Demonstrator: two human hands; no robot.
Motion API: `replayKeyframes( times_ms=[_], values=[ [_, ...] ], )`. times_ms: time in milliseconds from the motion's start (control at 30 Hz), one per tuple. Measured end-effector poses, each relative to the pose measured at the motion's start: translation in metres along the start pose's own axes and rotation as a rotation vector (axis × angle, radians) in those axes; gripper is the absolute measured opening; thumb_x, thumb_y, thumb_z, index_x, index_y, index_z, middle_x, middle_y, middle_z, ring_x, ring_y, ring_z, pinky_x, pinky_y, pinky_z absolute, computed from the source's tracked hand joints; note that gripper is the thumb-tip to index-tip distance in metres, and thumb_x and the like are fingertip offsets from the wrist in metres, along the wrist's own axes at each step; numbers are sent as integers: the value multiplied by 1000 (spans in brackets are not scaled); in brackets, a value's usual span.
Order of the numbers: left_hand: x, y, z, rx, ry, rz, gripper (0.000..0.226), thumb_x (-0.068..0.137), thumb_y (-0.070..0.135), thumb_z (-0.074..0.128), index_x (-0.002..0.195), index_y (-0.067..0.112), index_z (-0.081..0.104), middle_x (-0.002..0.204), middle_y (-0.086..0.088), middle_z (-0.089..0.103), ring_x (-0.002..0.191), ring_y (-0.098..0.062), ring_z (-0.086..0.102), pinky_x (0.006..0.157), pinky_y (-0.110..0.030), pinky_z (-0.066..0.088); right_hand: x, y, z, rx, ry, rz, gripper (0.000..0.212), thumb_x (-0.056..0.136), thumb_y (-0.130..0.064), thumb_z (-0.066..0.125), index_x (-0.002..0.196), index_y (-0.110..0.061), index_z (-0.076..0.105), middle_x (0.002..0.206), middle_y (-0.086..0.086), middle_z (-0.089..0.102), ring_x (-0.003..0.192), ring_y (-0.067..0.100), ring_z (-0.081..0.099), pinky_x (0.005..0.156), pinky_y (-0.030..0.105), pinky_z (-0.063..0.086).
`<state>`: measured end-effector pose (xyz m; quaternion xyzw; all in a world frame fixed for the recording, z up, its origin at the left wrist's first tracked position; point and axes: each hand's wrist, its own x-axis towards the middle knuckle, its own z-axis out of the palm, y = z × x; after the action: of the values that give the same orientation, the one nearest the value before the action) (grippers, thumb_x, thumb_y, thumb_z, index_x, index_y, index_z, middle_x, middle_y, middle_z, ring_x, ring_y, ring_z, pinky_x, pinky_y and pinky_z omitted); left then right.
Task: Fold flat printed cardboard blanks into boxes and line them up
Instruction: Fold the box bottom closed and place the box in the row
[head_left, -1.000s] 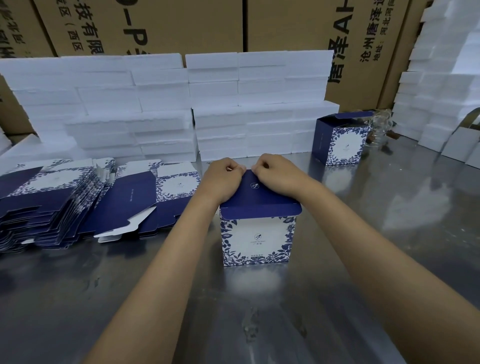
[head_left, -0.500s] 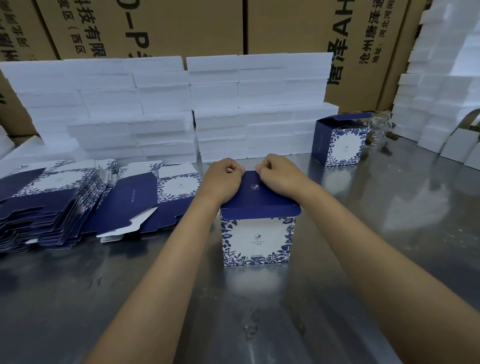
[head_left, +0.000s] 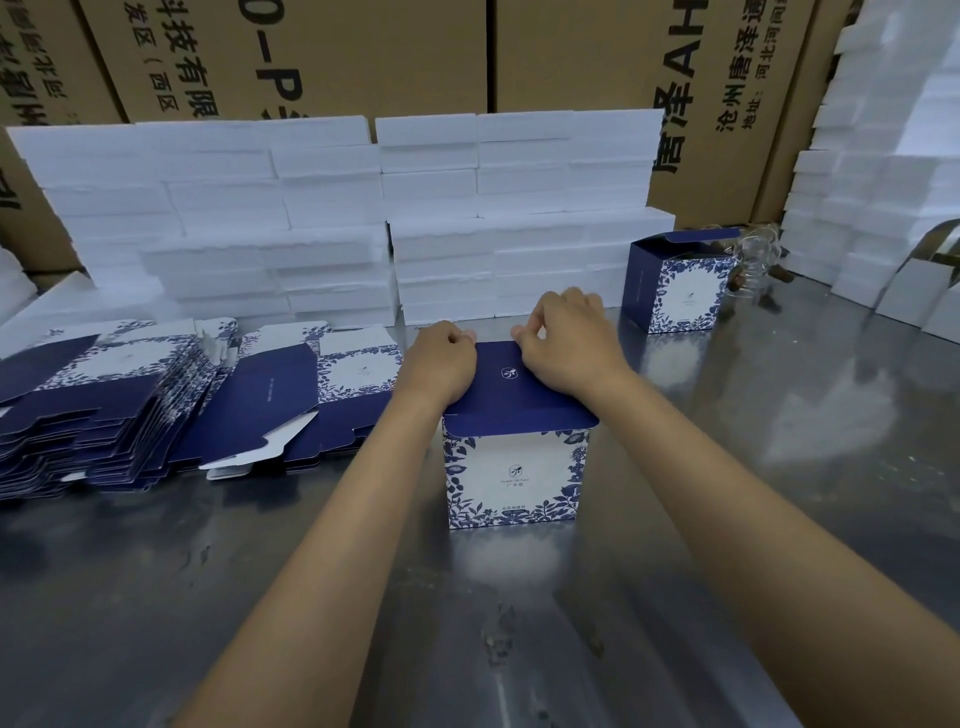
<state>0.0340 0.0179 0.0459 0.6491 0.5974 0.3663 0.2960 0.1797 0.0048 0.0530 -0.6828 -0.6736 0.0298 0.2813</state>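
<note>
A blue-and-white floral box (head_left: 514, 475) stands upright mid-table, its dark blue lid flap (head_left: 511, 400) folded down over the top. My left hand (head_left: 441, 364) rests on the flap's far left edge with fingers curled over it. My right hand (head_left: 569, 345) is at the far right edge, fingers curled and pinching the flap's rim. A spread pile of flat printed blanks (head_left: 130, 400) lies to the left. A second folded box (head_left: 675, 283) with its lid open stands at the back right.
The steel table (head_left: 753, 493) reflects light. White foam slabs (head_left: 337, 218) are stacked along the back, with more foam (head_left: 883, 182) at the right. Brown shipping cartons (head_left: 571, 57) form the wall behind. A clear glass item (head_left: 753, 265) sits beside the far box.
My right hand has lifted slightly at the flap's far edge, its fingers now pinching the rim. The left hand and the box have barely moved.
</note>
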Motion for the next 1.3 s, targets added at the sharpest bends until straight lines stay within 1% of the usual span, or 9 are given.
replayKeyframes(
  times_ms=[167, 267, 400, 533, 667, 767, 900, 1133, 1300],
  values=[
    [-9, 3, -3, -154, -46, -33, 25, 106, 19, 38, 92, 12, 57, 95, -7, 57, 86, -23, 50, 67, -29, 38, -5, -9, -6, -96, 12, -221, 9, 98, -20, 58, 94, -13, 56, 102, 5, 63, 99, 28, 57, 83, 39, 46],
    [-21, 3, -3, -451, -90, -156, 29, 104, 15, 38, 94, 18, 65, 108, -9, 65, 83, -21, 59, 65, -27, 49, -12, -15, -12, -263, -7, -263, 15, 100, -23, 52, 100, -10, 60, 106, 7, 64, 99, 32, 60, 80, 39, 48],
    [-36, -6, 3, -739, -27, -209, 26, 101, 20, 50, 126, 23, 58, 130, -8, 63, 105, -23, 66, 90, -39, 55, -38, -20, -20, -292, -11, -236, 41, 102, -49, 45, 105, -13, 65, 110, 7, 61, 103, 29, 59, 74, 34, 35],
    [-58, -20, 14, -843, -28, -134, 46, 95, 22, 61, 137, 37, 49, 148, -4, 49, 92, -4, 69, 67, -22, 55, -73, -17, -18, -298, -20, -180, 61, 99, -67, 31, 101, -16, 64, 111, 5, 64, 107, 27, 58, 86, 40, 35],
    [-69, -21, 25, -756, 41, -59, 38, 95, 27, 64, 129, 41, 54, 143, -8, 49, 126, -19, 56, 101, -37, 48, -91, -5, -18, -290, 21, -189, 73, 95, -72, 21, 122, -19, 64, 128, -3, 65, 126, 23, 51, 103, 41, 31],
    [-70, -7, 33, -664, 109, 11, 26, 98, 18, 59, 114, 39, 59, 127, -8, 57, 111, -24, 62, 98, -43, 51, -98, 6, -20, -289, 93, -301, 64, 99, -66, 23, 117, -24, 67, 123, -9, 68, 120, 18, 54, 100, 37, 33],
    [-62, 5, 35, -527, 104, 78, 14, 99, 13, 58, 107, 18, 68, 103, 5, 64, 97, -15, 61, 88, -37, 50, -101, 32, -23, -19, 45, -291, 54, 97, -63, 47, 138, -31, 62, 149, -12, 55, 140, 5, 42, 114, 34, 24],
    [-85, 8, 30, -219, 88, 416, 9, 90, 20, 70, 84, 26, 72, 121, 18, 60, 116, 10, 51, 92, -12, 38, -106, 54, -23, 471, 114, -189, 37, 86, -34, 80, 120, -24, 71, 125, -15, 67, 126, 4, 53, 111, 33, 41],
    [-101, -1, 35, -216, -6, 542, 11, 87, 14, 75, 95, 21, 71, 115, 13, 64, 116, 0, 56, 96, -10, 38, -107, 59, -27, 633, 48, -187, 21, 89, -15, 78, 106, -26, 70, 121, -11, 68, 125, 8, 56, 110, 32, 43]
  ],
)
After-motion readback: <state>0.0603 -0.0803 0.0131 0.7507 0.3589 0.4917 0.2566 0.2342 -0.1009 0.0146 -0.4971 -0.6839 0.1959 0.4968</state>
